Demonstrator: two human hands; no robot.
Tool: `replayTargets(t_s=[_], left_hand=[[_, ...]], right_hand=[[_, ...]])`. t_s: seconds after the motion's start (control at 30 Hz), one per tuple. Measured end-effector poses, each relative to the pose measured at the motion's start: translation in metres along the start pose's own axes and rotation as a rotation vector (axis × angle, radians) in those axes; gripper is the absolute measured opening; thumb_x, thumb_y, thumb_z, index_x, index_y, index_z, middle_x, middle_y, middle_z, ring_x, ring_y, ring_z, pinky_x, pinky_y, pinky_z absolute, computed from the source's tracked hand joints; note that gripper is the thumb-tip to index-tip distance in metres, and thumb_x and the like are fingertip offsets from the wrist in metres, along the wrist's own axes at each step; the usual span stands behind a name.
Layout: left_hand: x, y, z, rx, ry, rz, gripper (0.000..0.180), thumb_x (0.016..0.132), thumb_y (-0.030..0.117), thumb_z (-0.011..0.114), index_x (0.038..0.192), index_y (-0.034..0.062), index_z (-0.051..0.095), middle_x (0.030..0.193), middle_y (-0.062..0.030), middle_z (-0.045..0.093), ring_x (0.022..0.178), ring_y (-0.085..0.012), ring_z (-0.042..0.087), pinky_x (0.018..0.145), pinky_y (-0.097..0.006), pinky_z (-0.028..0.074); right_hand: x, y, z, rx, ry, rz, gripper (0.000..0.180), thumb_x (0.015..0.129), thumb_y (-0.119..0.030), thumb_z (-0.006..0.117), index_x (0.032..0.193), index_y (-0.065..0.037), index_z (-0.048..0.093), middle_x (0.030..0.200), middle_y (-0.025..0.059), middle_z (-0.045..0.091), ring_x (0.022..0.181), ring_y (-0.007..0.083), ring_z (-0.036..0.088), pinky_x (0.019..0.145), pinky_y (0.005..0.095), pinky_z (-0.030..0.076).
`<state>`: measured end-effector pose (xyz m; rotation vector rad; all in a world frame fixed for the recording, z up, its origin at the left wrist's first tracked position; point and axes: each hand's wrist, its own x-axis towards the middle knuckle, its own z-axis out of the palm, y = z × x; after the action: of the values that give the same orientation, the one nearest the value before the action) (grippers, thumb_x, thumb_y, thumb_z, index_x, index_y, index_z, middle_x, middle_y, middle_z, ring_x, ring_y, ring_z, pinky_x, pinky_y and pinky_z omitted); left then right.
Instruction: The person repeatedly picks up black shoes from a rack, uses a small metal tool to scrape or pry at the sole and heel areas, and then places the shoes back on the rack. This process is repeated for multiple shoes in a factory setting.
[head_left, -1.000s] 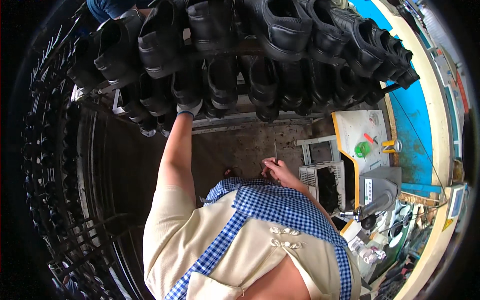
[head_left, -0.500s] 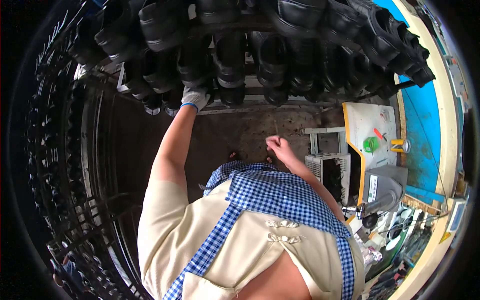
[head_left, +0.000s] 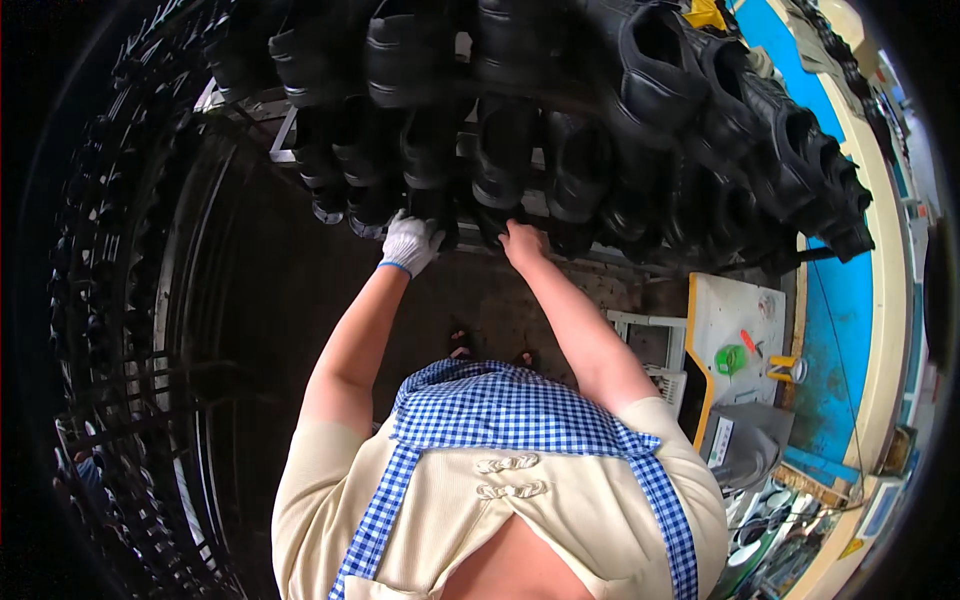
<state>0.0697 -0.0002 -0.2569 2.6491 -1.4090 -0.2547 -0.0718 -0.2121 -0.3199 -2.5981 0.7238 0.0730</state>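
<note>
Rows of black shoes (head_left: 504,150) stand heel toward me on a tiered metal rack. My left hand (head_left: 411,243), in a white knit glove with a blue cuff, is closed around the heel end of a black shoe (head_left: 427,205) on the bottom tier. To its right, my bare right hand (head_left: 523,243) has its fingers closed at the heel of another black shoe (head_left: 493,219) on that tier. The far fingertips of both hands are hidden against the dark shoes. Both arms reach forward.
A white table (head_left: 735,315) with a yellow edge stands at right, holding a green cup (head_left: 730,359), a red-handled tool (head_left: 750,343) and a yellow container (head_left: 787,369). A grey machine (head_left: 745,440) is nearer me. Another shoe-filled rack (head_left: 100,320) runs along the left.
My right hand has gone forward from in front of my apron to a bottom-tier shoe. My left hand has shifted right along the bottom tier. The view has moved, so the rack sits lower.
</note>
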Motion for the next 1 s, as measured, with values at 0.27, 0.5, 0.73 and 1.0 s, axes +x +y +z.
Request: replayTargets(t_s=[0.27, 0.5, 0.73, 1.0], left_hand=[[-0.109, 0.019, -0.028, -0.253, 0.094, 0.086, 0.033, 0.088, 0.035, 0.065, 0.095, 0.0037, 0.071, 0.082, -0.0179, 0.068, 0.090, -0.0360, 0.066, 0.104, -0.047, 0.044], [-0.159, 0.049, -0.089, -1.608, 0.184, -0.652, 0.041, 0.097, 0.030, 0.062, 0.120, -0.0045, 0.061, 0.107, -0.0101, 0.069, 0.099, -0.0178, 0.066, 0.092, -0.029, 0.051], [-0.176, 0.089, -0.127, -2.243, 0.150, -0.614, 0.037, 0.094, 0.022, 0.065, 0.124, 0.0026, 0.059, 0.113, -0.0115, 0.067, 0.099, -0.0253, 0.068, 0.083, -0.044, 0.059], [-0.176, 0.131, -0.139, -1.738, 0.266, -0.569, 0.039, 0.091, 0.024, 0.071, 0.122, 0.0032, 0.061, 0.111, -0.0072, 0.066, 0.100, -0.0184, 0.063, 0.088, -0.031, 0.051]], right_hand=[[-0.006, -0.050, -0.002, 0.087, -0.020, -0.065, 0.029, 0.094, -0.034, 0.060, 0.117, -0.017, 0.058, 0.090, 0.0187, 0.069, 0.089, 0.0418, 0.066, 0.076, 0.0531, 0.052], [-0.079, -0.063, -0.046, 0.863, -0.248, -0.378, 0.049, 0.090, -0.033, 0.073, 0.130, -0.011, 0.055, 0.089, 0.0110, 0.071, 0.082, 0.0244, 0.070, 0.067, 0.0393, 0.052], [-0.131, -0.110, -0.111, 0.848, -0.086, -0.623, 0.053, 0.086, -0.025, 0.078, 0.131, -0.007, 0.058, 0.120, 0.0146, 0.067, 0.109, 0.0260, 0.067, 0.089, 0.0344, 0.056], [-0.156, -0.115, -0.187, 0.372, 0.187, -1.001, 0.046, 0.085, -0.015, 0.076, 0.129, -0.015, 0.063, 0.085, 0.0082, 0.069, 0.064, 0.0220, 0.066, 0.057, 0.0303, 0.055]])
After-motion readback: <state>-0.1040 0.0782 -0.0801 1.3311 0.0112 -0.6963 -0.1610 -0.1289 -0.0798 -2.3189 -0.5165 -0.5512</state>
